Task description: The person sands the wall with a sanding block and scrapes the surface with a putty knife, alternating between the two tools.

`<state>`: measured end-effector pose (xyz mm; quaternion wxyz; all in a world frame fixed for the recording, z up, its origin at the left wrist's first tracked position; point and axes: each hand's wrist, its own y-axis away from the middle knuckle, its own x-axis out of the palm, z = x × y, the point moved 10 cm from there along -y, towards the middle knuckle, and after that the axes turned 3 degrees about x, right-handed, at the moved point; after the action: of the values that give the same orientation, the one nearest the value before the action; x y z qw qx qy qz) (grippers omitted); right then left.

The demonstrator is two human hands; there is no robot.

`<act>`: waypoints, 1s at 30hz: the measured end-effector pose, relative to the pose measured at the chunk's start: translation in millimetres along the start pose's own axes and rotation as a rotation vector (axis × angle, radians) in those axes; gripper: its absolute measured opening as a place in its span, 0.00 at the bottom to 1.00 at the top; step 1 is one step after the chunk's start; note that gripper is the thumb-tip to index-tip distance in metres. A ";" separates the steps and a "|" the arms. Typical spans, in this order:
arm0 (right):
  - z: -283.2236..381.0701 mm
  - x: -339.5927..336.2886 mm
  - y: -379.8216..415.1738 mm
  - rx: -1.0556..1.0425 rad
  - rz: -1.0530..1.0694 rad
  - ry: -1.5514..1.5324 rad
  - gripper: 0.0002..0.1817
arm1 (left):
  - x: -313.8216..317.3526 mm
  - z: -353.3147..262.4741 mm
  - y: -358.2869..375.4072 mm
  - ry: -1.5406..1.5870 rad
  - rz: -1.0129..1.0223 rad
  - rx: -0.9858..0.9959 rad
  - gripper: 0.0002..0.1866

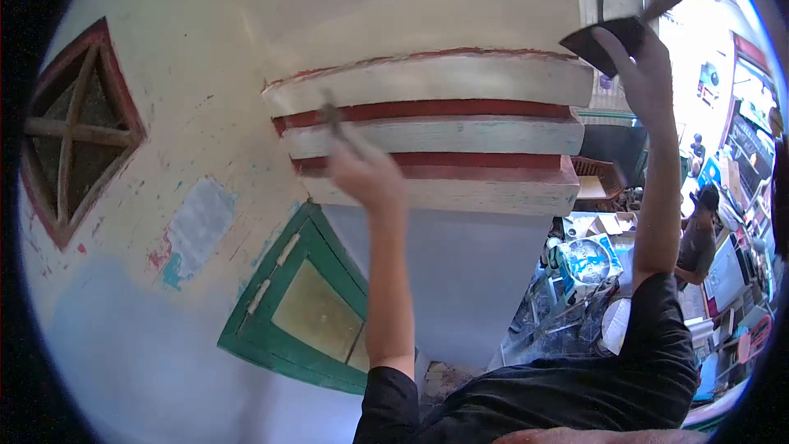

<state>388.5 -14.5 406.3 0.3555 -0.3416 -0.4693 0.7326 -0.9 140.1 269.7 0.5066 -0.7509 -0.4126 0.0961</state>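
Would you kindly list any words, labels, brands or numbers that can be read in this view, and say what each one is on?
No text can be read here.
Blue and white packaging: print too blurred to read.
Shop signs at the right edge: too small and blurred to read.

Daylight lit the scene evenly and fairly brightly, strongest at the upper right, where the open street (723, 74) was washed out to near white glare. The fisheye lens bent straight lines hard toward the rim, and a black vignette closed off the corners, with a thin colour fringe along its edge. The left hand (366, 174) was smeared by motion blur, while the wall (164, 99) showed only soft shadow under the moulding (436, 127).
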 end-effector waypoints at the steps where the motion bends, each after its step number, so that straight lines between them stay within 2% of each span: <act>1: -0.3 10.7 -12.5 -0.082 0.051 0.052 0.19 | -5.0 18.5 -18.5 -0.027 0.015 -0.083 0.17; 2: 0.4 22.5 -20.3 -0.163 0.103 0.103 0.21 | -7.0 35.5 -31.6 -0.055 0.030 -0.166 0.18; 3: 3.1 29.2 -25.0 -0.181 0.100 0.098 0.21 | -6.0 42.1 -40.8 -0.046 0.036 -0.165 0.18; 5: 4.3 41.4 -31.7 -0.168 0.131 0.080 0.22 | -4.4 32.2 -54.2 -0.081 0.015 0.025 0.19; 10: 26.0 64.2 -23.2 -0.236 0.195 0.135 0.23 | 24.9 32.6 -45.2 -0.080 0.097 0.025 0.18; 11: 27.6 65.2 -22.9 -0.174 0.252 0.028 0.22 | 26.7 27.7 -42.7 -0.059 0.089 0.049 0.18; 15: 34.2 57.4 -30.8 -0.153 0.165 0.143 0.24 | 29.5 27.3 -37.7 -0.077 0.062 0.073 0.18; 17: 39.2 75.2 -24.9 -0.281 0.192 0.217 0.23 | 30.7 27.3 -38.0 -0.098 0.062 0.096 0.18; 20: 50.9 81.3 -27.7 -0.219 0.272 0.079 0.23 | 31.3 26.5 -37.3 -0.076 0.061 0.087 0.18; 21: 54.5 77.1 -30.7 -0.230 0.191 0.080 0.23 | 31.2 26.8 -36.9 -0.078 0.064 0.084 0.18; 24: 53.5 96.4 -27.9 -0.309 0.235 0.152 0.23 | 26.8 24.2 -36.6 -0.106 0.062 0.110 0.18; 28: 49.3 85.0 -36.0 -0.229 0.220 0.043 0.22 | 27.4 23.9 -39.8 -0.092 0.095 0.106 0.21; 30: 41.2 84.0 -36.0 -0.205 0.173 0.102 0.22 | 26.2 22.5 -38.9 -0.084 0.096 0.120 0.20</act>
<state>318.1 48.9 439.2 0.2778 -0.4522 -0.4915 0.6905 -17.1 179.9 299.0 0.5278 -0.7334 -0.3906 0.1759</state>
